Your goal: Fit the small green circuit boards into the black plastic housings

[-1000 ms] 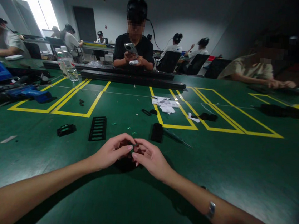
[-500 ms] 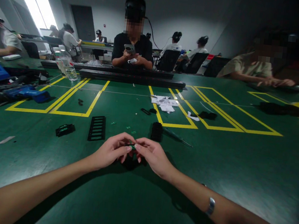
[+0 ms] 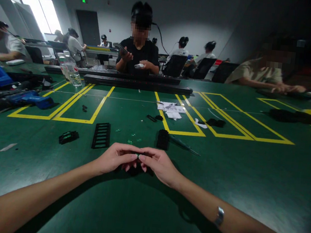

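Note:
My left hand [image 3: 115,159] and my right hand [image 3: 159,164] meet at the middle of the green table [image 3: 133,211], thumbs and fingertips pressed together. Between them is a small dark part with a bit of green, mostly hidden by the fingers. Just beyond the hands lie several small green pieces [image 3: 130,142]. To the left rests a black slotted frame [image 3: 101,136], and farther left a black part with green in it [image 3: 68,137]. A black block [image 3: 163,139] lies beyond my right hand, beside a screwdriver [image 3: 184,145].
White papers [image 3: 171,109] and small black parts lie farther back. Long black bars [image 3: 138,84] cross the far table, with plastic bottles [image 3: 74,75] at their left. Blue tools [image 3: 34,99] are at the left. A person opposite holds a phone [image 3: 120,48].
My hands have drawn flatter together, with the fingers covering more of the small part. The view has tilted slightly up. The person opposite has moved the phone to the left, away from their other hand.

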`<state>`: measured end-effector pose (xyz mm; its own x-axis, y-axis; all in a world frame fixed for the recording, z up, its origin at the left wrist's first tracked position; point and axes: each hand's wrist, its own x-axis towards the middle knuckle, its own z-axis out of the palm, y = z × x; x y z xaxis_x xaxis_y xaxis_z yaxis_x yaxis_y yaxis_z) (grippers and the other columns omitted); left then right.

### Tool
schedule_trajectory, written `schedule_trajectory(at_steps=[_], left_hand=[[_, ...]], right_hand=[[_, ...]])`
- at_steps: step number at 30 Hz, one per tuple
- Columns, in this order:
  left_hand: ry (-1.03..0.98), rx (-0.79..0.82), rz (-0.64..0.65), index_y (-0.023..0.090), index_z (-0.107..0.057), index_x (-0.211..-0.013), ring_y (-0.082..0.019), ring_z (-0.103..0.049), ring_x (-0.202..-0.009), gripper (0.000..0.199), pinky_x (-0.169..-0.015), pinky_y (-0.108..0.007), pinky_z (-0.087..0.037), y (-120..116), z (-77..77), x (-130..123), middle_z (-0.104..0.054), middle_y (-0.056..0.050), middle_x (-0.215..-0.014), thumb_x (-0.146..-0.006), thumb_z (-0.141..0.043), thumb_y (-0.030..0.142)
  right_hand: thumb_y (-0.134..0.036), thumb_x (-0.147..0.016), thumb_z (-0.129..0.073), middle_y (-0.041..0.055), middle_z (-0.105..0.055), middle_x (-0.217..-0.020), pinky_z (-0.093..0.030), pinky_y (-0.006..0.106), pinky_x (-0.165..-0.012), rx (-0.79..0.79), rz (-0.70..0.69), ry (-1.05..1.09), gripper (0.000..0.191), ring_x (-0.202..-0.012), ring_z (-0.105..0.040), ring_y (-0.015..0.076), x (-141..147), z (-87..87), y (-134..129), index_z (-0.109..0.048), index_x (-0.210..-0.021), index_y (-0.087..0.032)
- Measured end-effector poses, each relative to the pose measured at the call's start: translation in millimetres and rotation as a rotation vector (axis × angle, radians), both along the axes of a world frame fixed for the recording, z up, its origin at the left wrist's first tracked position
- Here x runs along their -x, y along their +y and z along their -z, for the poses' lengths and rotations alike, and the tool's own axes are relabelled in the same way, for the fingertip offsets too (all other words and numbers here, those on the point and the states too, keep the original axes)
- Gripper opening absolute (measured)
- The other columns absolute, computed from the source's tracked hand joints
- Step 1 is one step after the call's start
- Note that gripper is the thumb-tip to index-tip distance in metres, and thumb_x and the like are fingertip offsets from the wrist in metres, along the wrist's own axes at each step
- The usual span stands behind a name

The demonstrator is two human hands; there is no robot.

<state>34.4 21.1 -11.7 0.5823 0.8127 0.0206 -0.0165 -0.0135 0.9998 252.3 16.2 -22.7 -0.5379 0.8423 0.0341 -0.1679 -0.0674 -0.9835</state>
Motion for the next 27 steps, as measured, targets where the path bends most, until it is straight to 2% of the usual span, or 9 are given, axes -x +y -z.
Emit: schedule_trajectory(at_steps=[6, 21, 27], left_hand=[[0.017, 0.022, 0.02, 0.014, -0.068, -0.126, -0.009, -0.061, -0.057, 0.042, -0.051, -0.019, -0.041, 2.6, 0.9, 2.2, -0.07, -0.006, -0.076, -0.091, -0.068, 0.037], [0.027, 0.023, 0.03, 0.014, -0.068, -0.125, -0.01, -0.062, -0.057, 0.041, -0.052, -0.019, -0.042, 3.6, 2.4, 2.1, -0.071, -0.006, -0.076, -0.092, -0.066, 0.038], [0.04, 0.02, 0.01, 0.015, -0.069, -0.123, -0.01, -0.062, -0.057, 0.04, -0.051, -0.018, -0.043, 2.3, 0.6, 0.5, -0.07, -0.005, -0.074, -0.091, -0.068, 0.038]], right_hand=[[-0.035, -0.087, -0.075, 0.0026, -0.068, -0.08, -0.043, 0.024, -0.059, 0.023, 0.009, -0.01, 0.036, -0.065, -0.056, 0.01, 0.4, -0.7, 0.7, -0.072, -0.116, -0.014], [-0.035, -0.088, -0.074, 0.0013, -0.066, -0.077, -0.042, 0.023, -0.057, -0.008, 0.02, -0.033, 0.034, -0.062, -0.056, 0.0093, -0.4, 5.8, 3.2, -0.073, -0.115, -0.016], [-0.036, -0.089, -0.073, 0.0009, -0.066, -0.077, -0.043, 0.023, -0.059, -0.033, -0.005, -0.063, 0.029, -0.064, -0.057, 0.0098, -0.2, -0.4, 1.5, -0.073, -0.11, -0.016]])
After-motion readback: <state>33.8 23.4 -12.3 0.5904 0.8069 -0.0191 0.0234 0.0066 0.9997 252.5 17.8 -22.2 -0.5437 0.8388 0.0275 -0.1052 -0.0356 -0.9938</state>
